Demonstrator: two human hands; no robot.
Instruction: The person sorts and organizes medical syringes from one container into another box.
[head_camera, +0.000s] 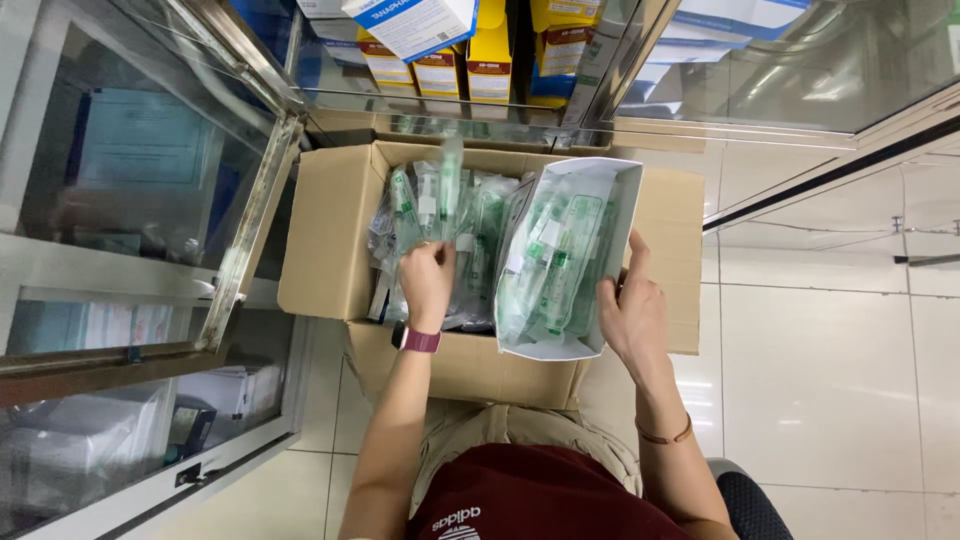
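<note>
Over the cardboard box (330, 240), my left hand (428, 280) pinches a packet (445, 190); right hand (632, 315) fingers clasp the white carton (590, 200).

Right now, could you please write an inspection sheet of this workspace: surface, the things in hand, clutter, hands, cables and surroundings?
Surface: pale tiled floor; a cardboard box stands open on it.
Things in hand: sealed green-and-clear packets fill the cardboard box; a white inner box, tilted, holds more of them.
Clutter: nothing seen.
Hands: left hand grips packets inside the cardboard box; right hand holds the white inner box by its side.
Cables: nothing seen.
Surroundings: open glass cabinet door to the left; yellow cartons on a shelf above.
</note>
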